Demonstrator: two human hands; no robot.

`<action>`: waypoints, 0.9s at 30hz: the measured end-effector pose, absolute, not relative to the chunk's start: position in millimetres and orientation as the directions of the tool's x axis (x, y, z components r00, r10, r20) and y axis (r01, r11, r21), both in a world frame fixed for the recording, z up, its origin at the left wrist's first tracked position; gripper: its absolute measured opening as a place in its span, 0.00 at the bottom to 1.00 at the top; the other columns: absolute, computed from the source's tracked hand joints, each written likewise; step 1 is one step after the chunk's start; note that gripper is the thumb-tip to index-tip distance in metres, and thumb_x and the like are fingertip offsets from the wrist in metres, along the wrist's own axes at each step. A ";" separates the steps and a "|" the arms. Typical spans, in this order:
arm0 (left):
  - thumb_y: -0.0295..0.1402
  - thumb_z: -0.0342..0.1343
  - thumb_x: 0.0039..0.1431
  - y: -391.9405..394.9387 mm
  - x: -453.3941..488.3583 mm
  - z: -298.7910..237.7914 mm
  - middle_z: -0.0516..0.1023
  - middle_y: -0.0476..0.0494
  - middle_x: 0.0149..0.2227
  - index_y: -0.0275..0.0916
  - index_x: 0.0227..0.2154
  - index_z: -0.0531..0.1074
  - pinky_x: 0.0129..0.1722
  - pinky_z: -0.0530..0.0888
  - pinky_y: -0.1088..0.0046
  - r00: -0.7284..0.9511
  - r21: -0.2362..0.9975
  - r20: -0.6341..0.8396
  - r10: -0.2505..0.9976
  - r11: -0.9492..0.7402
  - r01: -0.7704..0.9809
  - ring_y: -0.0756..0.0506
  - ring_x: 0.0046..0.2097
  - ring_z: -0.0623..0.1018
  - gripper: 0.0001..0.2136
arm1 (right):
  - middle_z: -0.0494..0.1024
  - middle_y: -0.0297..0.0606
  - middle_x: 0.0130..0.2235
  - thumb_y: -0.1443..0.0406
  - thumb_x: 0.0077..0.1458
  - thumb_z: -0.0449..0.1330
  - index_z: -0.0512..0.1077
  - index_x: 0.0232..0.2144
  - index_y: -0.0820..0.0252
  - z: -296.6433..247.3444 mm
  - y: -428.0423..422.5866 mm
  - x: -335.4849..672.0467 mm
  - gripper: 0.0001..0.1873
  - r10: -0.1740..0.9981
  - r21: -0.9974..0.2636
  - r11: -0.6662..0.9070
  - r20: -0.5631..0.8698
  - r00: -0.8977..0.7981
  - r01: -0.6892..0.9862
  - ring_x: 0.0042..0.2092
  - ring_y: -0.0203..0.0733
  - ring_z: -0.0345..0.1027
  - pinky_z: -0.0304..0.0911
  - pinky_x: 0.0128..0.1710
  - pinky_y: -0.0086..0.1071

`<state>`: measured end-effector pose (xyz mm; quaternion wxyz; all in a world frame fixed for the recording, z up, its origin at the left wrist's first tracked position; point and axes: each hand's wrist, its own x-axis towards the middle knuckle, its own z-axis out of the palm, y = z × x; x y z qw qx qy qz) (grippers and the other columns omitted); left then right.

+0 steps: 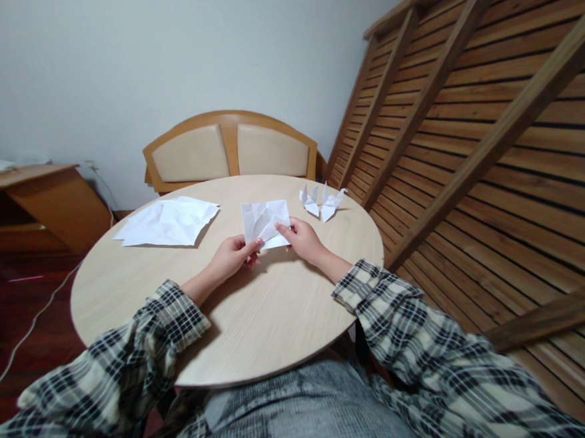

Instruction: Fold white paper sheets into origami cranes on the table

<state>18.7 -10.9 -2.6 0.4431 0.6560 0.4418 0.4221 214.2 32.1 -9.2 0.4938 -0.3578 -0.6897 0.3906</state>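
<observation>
A folded sheet of white paper (265,215), creased and roughly rectangular, is held up above the table between both hands. My left hand (233,255) pinches its lower left edge, thumb in front and fingers behind. On the other side, my right hand (304,237) grips the right edge, its thumb lying on the paper's front. The fingers behind the sheet are partly hidden. Beyond my right hand stand two white origami cranes (321,202), side by side. To the left lies a small pile of white paper sheets (167,221), wrinkled and loosely stacked.
The round pale wooden table (274,314) reaches close to my lap. A wooden headboard with cream panels (230,150) stands behind it. Wooden slats (468,147) slope along the right. A brown desk (55,202) and a white cable (34,320) are at left.
</observation>
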 end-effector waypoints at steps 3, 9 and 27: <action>0.41 0.58 0.59 -9.9 18.2 -3.6 0.73 0.44 0.20 0.36 0.25 0.71 0.21 0.64 0.73 0.260 0.959 0.164 0.952 -0.216 0.185 0.51 0.21 0.69 0.14 | 0.66 0.31 0.23 0.43 0.56 0.55 0.66 0.28 0.58 -9.5 33.9 215.4 0.24 0.885 -0.884 0.447 0.416 -0.209 0.135 0.23 0.34 0.60 0.57 0.20 0.28; 0.42 0.58 0.59 -11.4 18.9 -1.1 0.73 0.45 0.21 0.37 0.26 0.71 0.21 0.63 0.74 0.265 0.959 0.164 0.950 -0.217 0.183 0.52 0.21 0.68 0.13 | 0.64 0.31 0.21 0.38 0.57 0.49 0.62 0.25 0.57 -8.7 35.6 217.9 0.29 0.895 -0.879 0.443 0.422 -0.142 0.179 0.22 0.35 0.59 0.56 0.19 0.28; 0.41 0.56 0.60 -13.1 20.1 0.0 0.77 0.42 0.27 0.36 0.30 0.71 0.25 0.68 0.73 0.274 0.962 0.200 0.941 -0.241 0.127 0.51 0.25 0.69 0.12 | 0.65 0.28 0.22 0.39 0.52 0.57 0.64 0.30 0.57 -1.0 32.1 217.6 0.27 0.926 -0.942 0.335 0.331 -0.184 -0.010 0.21 0.32 0.58 0.55 0.17 0.26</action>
